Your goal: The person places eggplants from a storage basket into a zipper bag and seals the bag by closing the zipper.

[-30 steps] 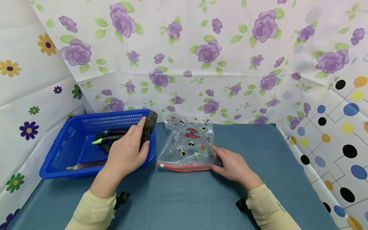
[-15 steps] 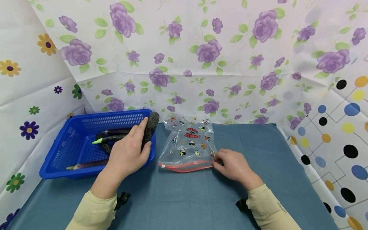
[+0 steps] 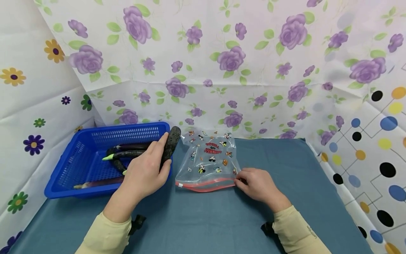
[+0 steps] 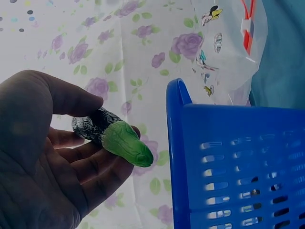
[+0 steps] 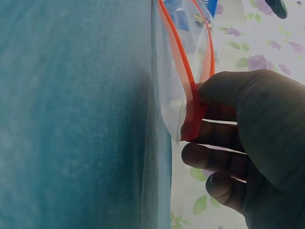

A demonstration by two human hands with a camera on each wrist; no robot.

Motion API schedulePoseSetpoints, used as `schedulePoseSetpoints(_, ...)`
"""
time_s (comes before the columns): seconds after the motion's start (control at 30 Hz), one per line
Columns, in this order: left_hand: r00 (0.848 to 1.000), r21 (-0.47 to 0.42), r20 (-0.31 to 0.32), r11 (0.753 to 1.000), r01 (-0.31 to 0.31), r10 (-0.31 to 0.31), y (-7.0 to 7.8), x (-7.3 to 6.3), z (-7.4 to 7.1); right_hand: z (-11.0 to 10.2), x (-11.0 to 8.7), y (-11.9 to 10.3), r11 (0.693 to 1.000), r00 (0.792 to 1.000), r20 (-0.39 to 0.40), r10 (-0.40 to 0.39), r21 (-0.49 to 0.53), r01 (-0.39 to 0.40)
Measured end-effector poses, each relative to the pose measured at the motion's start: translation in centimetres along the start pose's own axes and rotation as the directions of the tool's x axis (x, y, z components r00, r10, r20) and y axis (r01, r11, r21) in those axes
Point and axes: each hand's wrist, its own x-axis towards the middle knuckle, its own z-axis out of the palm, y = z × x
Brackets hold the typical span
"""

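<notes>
My left hand (image 3: 144, 171) grips a dark, rough-skinned cucumber (image 3: 172, 141) above the right side of the blue basket (image 3: 60, 173). In the left wrist view, the cucumber's bright green end (image 4: 126, 145) sticks out past my thumb and fingers. A clear zip bag (image 3: 206, 167) printed with cartoon figures lies right of the basket, its red zip edge towards me. My right hand (image 3: 258, 185) pinches the bag's near right corner. The right wrist view shows the two red zip strips (image 5: 178, 40) standing apart, meeting at my thumb and forefinger.
Inside the basket lie several dark long vegetables, among them one with a green tip (image 3: 122, 154) and a purplish eggplant (image 3: 99, 182). A blue-green cloth (image 3: 203, 222) covers the table. Flowered sheets (image 3: 203, 63) stand behind, with patterned ones at both sides.
My left hand has shifted slightly right with the cucumber, nearer the bag. My right fingers have closed from resting on the bag to pinching its corner, and the mouth gapes more.
</notes>
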Motion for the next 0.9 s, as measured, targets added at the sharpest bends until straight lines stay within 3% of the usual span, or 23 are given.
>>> schedulePoseSetpoints(0.9, 0.989, -0.043, 0.046, 0.989, -0.139, 0.141, 2.4, -0.3, 2.4, 0.0, -0.1, -0.2, 0.998, 0.998, -0.047, -0.051, 0.019, 0.052)
